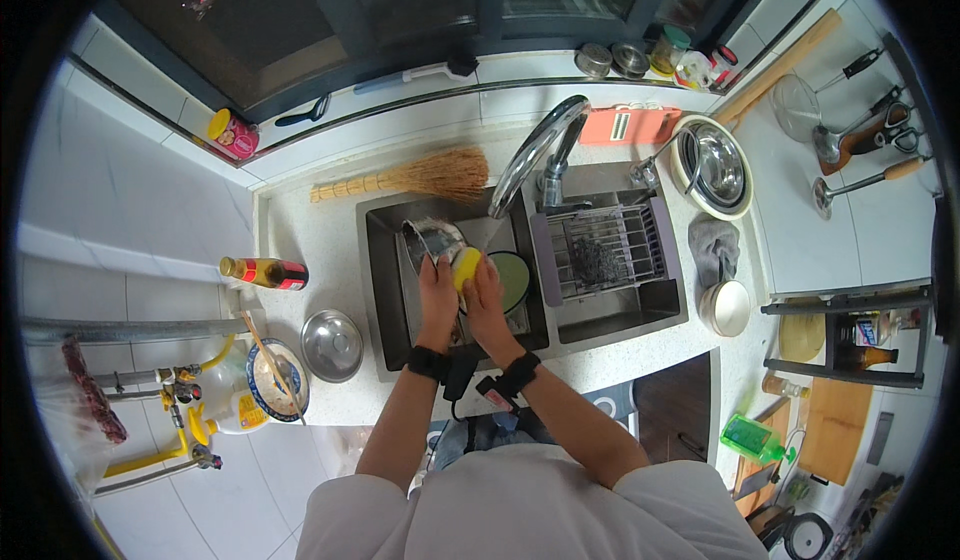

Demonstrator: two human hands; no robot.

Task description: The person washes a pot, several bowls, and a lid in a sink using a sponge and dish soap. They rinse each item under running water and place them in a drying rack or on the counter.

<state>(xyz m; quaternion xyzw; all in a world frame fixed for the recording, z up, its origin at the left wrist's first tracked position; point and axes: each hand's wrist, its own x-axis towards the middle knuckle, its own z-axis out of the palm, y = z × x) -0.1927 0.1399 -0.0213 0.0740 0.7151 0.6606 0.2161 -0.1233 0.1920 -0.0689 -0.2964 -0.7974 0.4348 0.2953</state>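
Note:
Over the left sink basin, my left hand grips the near rim of a shiny metal bowl, which is tilted and wet-looking. My right hand holds a yellow sponge close against the bowl's near side. The fingertips of both hands nearly meet at the sponge. Beneath and to the right, a green dish with a dark rim sits in the basin, partly hidden by my right hand. The chrome faucet arches over the basin from behind.
A purple-ended drain rack with a steel wool scrubber spans the right basin. A straw brush lies behind the sink. Left stand a metal bowl, a sauce bottle and a patterned bowl with chopsticks. Stacked bowls sit back right.

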